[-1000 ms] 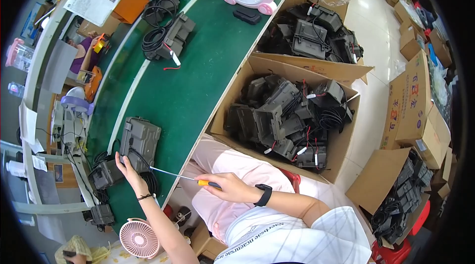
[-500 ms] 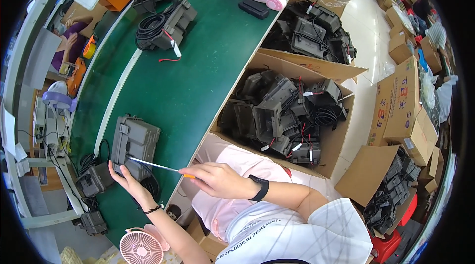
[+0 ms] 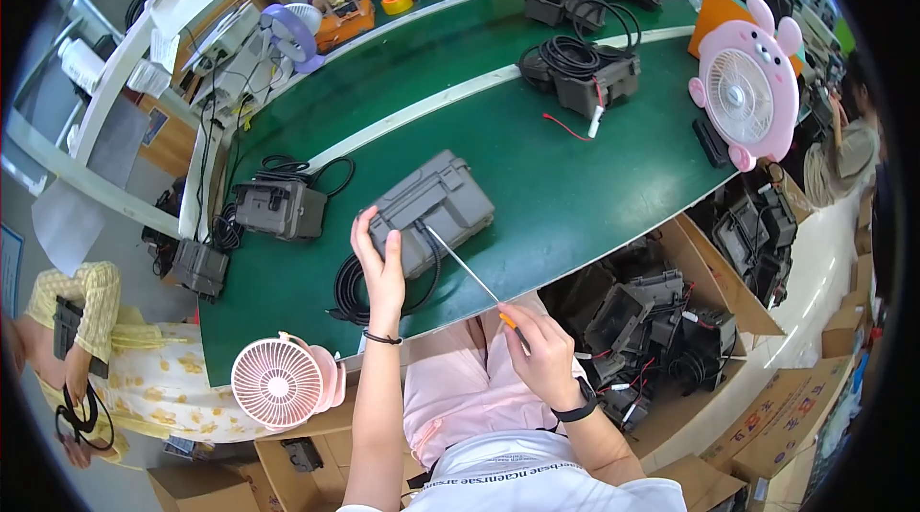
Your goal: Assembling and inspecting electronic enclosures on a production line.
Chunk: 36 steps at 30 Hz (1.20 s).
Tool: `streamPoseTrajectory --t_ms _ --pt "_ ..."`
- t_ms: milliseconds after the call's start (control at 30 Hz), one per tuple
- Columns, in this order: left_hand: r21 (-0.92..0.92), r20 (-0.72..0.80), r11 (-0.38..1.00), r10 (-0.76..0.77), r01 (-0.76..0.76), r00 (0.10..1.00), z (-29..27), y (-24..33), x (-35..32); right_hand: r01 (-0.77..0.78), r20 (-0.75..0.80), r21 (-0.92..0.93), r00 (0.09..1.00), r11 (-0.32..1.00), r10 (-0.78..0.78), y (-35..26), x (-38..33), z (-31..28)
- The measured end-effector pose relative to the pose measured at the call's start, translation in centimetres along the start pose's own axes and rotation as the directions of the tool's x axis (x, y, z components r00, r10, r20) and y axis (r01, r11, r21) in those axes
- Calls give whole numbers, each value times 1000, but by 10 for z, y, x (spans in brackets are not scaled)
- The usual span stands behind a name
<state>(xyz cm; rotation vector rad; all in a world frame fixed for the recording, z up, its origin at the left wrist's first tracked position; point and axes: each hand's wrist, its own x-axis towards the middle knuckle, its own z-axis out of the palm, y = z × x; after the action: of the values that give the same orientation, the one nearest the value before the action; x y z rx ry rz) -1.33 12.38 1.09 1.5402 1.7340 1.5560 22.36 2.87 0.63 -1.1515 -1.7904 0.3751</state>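
A grey plastic box [image 3: 446,196] lies tilted on the green tabletop in front of me. My left hand [image 3: 383,267] grips its left end, thumb and fingers round the corner. In my right hand [image 3: 543,349] is a screwdriver [image 3: 465,267] with an orange and black handle, closed in my fingers. Its long metal shaft slants up and left, the tip meeting the near side of the box by a small fitting. Whether the tip sits in a screw is too small to tell. A coil of black cable [image 3: 347,290] lies beside the box, partly behind my left hand.
More grey boxes with cables stand at left [image 3: 278,208] and far right [image 3: 596,81]. A pink fan [image 3: 278,384] sits at the near left edge, a larger one [image 3: 747,90] at far right. An open carton [image 3: 690,407] of grey boxes stands below the table. A person [image 3: 144,368] is at left.
The view has swung toward the left, so the table now lies across it. My left hand has closed onto the box end; the screwdriver stays against the box.
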Motion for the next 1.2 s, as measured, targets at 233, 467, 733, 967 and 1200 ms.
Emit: streamPoseTrajectory --t_ms 233,467,733,967,1200 --pt "-1 -9 1000 -2 2 1000 -2 3 0 -24 -22 -67 1000 997 23 -5 6 13" --pt "5 -7 1000 10 -10 1000 -5 3 1 1 -47 -113 999 994 -6 -5 6 24" --pt "-76 9 997 21 -20 1000 -13 -2 6 103 9 -389 994 916 -108 -13 16 19" --pt "21 -112 997 75 -74 991 -9 5 0 -416 273 292 899 861 342 -14 20 18" --pt "-62 -92 996 57 -63 994 -9 7 1 -758 724 641 541 -126 428 12 21 6"
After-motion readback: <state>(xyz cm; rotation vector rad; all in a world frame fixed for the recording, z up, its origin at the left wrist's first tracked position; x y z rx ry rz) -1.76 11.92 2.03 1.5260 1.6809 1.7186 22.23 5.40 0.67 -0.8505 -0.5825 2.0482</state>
